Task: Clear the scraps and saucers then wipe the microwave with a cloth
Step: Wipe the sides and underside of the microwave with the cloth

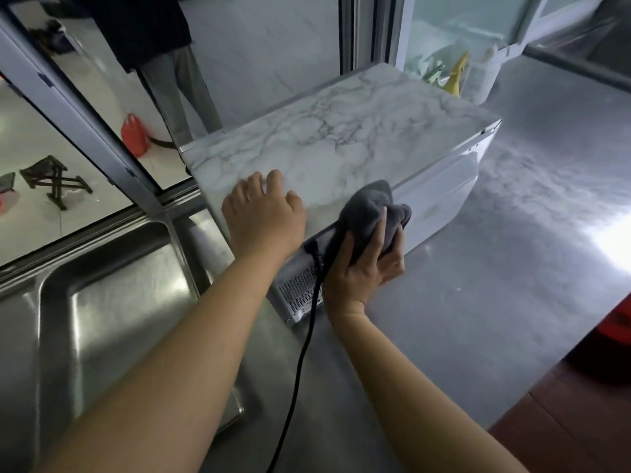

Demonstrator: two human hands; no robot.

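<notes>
A white microwave [341, 145] with a marble-patterned top stands on the steel counter, its vented back turned toward me. My left hand [263, 216] rests flat on the near part of its top, fingers spread. My right hand [367, 264] grips a bunched grey cloth [370, 208] against the near upper edge of the microwave's side. A black power cord [305, 346] hangs from the back and runs down toward me. No scraps or saucers are in view.
A steel sink basin [112, 302] lies at my left. The steel counter [495, 268] stretches to the right. Behind the glass at the left stand a person's legs [181, 87], a red jug [135, 134] and a folding stool [54, 179]. Yellow items [456, 75] sit at the back.
</notes>
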